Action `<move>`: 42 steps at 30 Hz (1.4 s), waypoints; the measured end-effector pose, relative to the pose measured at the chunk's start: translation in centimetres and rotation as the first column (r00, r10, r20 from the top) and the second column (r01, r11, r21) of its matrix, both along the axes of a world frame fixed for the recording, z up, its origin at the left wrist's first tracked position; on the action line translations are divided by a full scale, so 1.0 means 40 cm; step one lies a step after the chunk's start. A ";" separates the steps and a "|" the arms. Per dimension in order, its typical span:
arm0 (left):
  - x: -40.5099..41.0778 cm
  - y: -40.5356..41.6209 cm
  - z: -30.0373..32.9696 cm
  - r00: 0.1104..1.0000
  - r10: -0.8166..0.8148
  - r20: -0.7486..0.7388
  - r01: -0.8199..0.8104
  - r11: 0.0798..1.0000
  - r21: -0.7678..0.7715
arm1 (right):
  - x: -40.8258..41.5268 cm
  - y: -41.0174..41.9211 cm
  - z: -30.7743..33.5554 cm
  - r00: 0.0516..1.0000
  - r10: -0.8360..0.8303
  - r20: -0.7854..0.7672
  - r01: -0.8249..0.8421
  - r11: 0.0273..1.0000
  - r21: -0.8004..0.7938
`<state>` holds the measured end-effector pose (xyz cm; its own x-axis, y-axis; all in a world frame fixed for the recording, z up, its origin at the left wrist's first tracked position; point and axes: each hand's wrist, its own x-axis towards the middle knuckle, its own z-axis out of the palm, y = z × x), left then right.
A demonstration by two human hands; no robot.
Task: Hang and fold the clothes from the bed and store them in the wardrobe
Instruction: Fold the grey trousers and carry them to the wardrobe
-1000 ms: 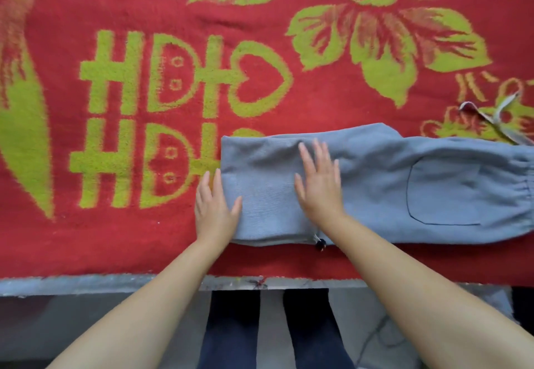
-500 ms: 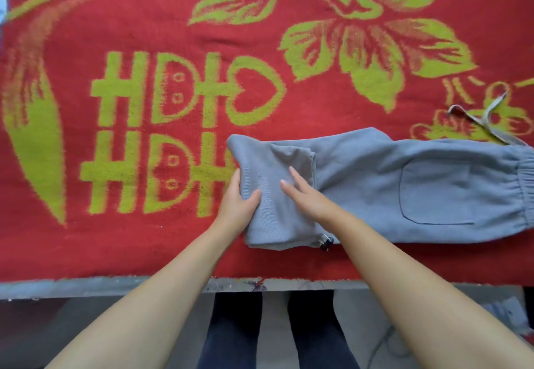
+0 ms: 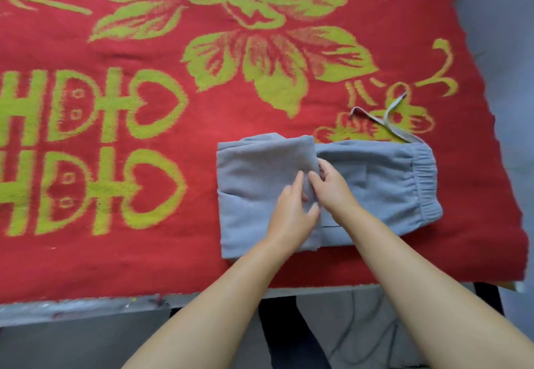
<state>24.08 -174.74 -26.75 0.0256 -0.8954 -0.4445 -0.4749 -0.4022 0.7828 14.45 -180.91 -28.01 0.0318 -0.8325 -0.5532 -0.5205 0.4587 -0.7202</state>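
Note:
Grey sweatpants [image 3: 254, 183] lie on the bed's red blanket [image 3: 144, 238], their leg end folded over toward the elastic waistband [image 3: 424, 183] on the right. A grey drawstring [image 3: 384, 117] trails from the waistband onto the blanket. My left hand [image 3: 294, 212] rests on the folded flap with its fingers on the flap's right edge. My right hand [image 3: 332, 186] pinches that same edge from the other side. Both hands meet at the middle of the pants.
The blanket carries green flowers [image 3: 274, 59] and green characters [image 3: 86, 151]. The bed's near edge [image 3: 86, 308] runs across the lower frame, with grey floor [image 3: 361, 334] and my dark trouser legs below. The blanket's right edge [image 3: 491, 137] drops off to grey floor.
The leg end of the sweatpants has been lifted and folded rightward over the thigh part. Both hands moved right with it, and the view shifted right.

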 end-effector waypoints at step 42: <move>-0.356 0.030 0.111 0.969 -0.138 0.204 0.160 0.982 -0.096 | -0.356 -0.256 0.112 0.991 0.099 0.089 -0.098 0.995 -0.012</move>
